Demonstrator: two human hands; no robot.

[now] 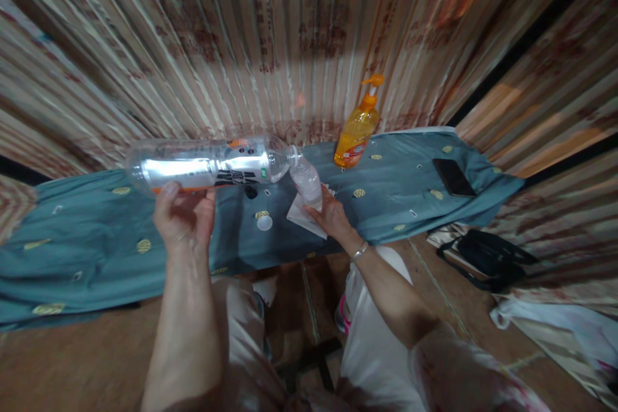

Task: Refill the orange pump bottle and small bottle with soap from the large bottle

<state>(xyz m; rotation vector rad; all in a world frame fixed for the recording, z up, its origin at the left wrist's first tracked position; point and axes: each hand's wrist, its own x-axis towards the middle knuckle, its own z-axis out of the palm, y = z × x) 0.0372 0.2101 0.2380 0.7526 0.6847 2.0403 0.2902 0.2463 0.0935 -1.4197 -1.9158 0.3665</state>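
Observation:
My left hand (188, 212) grips a large clear plastic bottle (183, 164) with a silver, black and orange label. That bottle lies level in the air, its neck pointing right. My right hand (333, 212) is closed round a small clear plastic bottle (306, 180), tilted so that its mouth meets the mouth of the large one. Whether any liquid passes between them I cannot tell. Beneath the small bottle lies a folded white paper or cloth (306, 219). A white bottle cap (264, 223) and a dark cap (251, 192) rest on the teal cloth below the large bottle.
A pump bottle of yellow-orange liquid (357, 135) stands at the back of the teal cloth-covered table (106, 219). To the right lies a black phone (454, 177). A black bag (492, 257) sits low beyond the table's right end. Striped curtain fabric (290, 45) hangs behind.

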